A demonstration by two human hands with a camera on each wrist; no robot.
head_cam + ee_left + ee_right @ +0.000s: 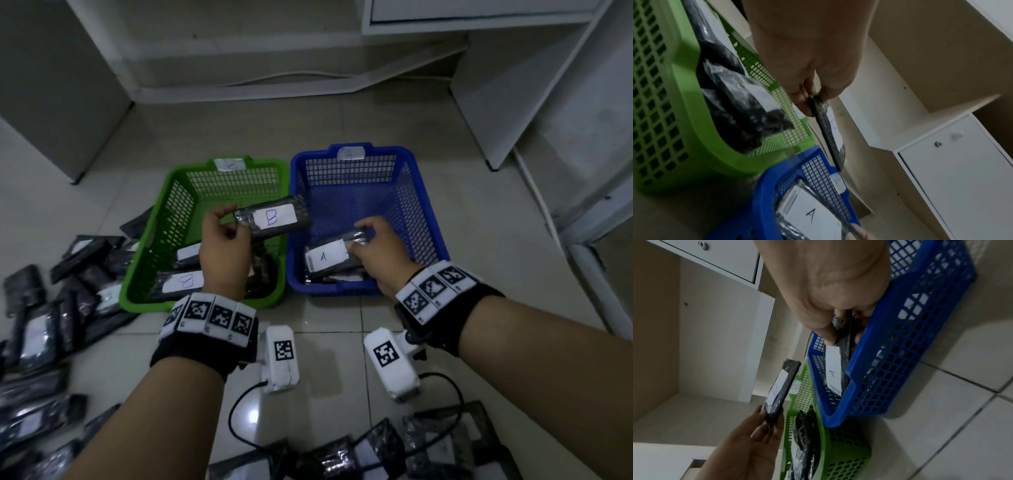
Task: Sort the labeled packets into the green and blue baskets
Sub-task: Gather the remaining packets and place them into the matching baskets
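A green basket (164,219) and a blue basket (428,219) stand side by side on the tiled floor. My left hand (222,240) pinches the end of a black packet labelled B (274,217), held in the air over the green basket's right side. The same B packet (828,138) shows edge-on in the left wrist view and again (779,391) in the right wrist view. My right hand (373,250) grips a black packet labelled A (325,257) low inside the blue basket. Other B packets (183,281) lie in the green basket.
A heap of black packets (44,325) lies on the floor to the left, and more packets (376,452) lie near my body with a black cable (239,431). White cabinets (548,102) stand behind and to the right of the baskets.
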